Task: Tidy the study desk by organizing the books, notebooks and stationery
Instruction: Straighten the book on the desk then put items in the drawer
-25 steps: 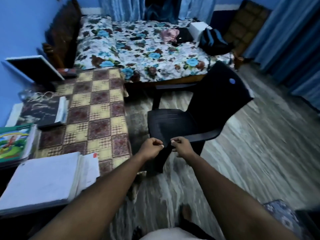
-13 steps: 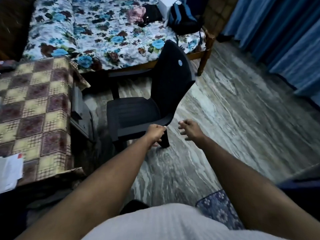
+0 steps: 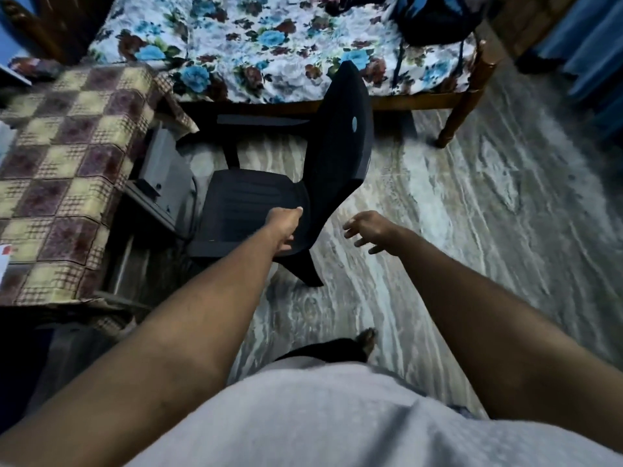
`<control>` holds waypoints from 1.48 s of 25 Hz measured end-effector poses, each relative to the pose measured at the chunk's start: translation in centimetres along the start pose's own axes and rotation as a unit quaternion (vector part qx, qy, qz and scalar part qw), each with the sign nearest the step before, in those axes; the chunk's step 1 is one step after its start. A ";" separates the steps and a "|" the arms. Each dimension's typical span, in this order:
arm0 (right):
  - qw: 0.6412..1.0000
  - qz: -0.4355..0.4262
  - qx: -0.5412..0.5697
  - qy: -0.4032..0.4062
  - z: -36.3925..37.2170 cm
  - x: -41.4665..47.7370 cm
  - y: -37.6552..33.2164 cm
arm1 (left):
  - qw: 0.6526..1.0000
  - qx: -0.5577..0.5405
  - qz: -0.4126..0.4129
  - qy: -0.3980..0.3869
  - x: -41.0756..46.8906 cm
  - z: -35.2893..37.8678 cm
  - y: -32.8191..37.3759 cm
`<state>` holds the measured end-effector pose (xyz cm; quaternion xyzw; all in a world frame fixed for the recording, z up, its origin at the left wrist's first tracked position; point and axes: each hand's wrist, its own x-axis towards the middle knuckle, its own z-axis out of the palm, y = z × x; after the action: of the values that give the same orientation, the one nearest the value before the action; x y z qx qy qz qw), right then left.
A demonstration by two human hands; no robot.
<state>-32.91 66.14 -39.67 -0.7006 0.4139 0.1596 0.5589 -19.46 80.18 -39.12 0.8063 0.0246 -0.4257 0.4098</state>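
Observation:
A black plastic chair (image 3: pixel 256 203) stands on the floor beside the desk (image 3: pixel 64 163), which is covered by a checked yellow and maroon cloth. My left hand (image 3: pixel 285 227) grips the near edge of the chair's seat. My right hand (image 3: pixel 365 229) hovers to the right of the chair with its fingers spread, holding nothing. A corner of white paper (image 3: pixel 5 261) shows at the desk's left edge. The books and notebooks are out of view.
A bed with a floral sheet (image 3: pixel 269 45) runs across the back, with a dark backpack (image 3: pixel 435 18) on it. A grey box-like unit (image 3: pixel 165 173) sits under the desk's edge. Marbled floor (image 3: pixel 472 214) spreads to the right. Blue curtains (image 3: pixel 593 45) hang at the far right.
My view has swung right and down, so the books and most of the desk have left the frame. My right hand has let go of the chair and opened.

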 end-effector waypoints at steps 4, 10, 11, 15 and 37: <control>0.999 -0.005 -0.030 -0.012 -9.8 3.6 -1.5 | 0.999 -0.011 -0.036 -0.003 1.6 5.3 7.3; 0.986 -0.123 -0.020 0.107 -18.0 10.4 -7.2 | 0.997 -0.033 -0.038 0.059 4.6 9.3 15.4; 0.979 -0.149 -0.040 0.131 -19.4 11.4 -8.4 | 0.996 -0.043 -0.033 0.071 5.2 9.9 16.8; 0.970 -0.219 -0.050 0.090 -25.0 16.4 -11.7 | 0.985 -0.087 -0.028 0.148 7.6 13.5 22.3; 0.913 -0.160 -0.194 -0.321 -32.0 48.3 -37.3 | 0.908 -0.234 -0.101 0.332 30.0 7.7 44.0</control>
<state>17.04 18.70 -38.17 -0.7632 0.0554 0.3609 0.5331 11.56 36.46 -34.49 0.7755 0.3391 -0.1549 0.5096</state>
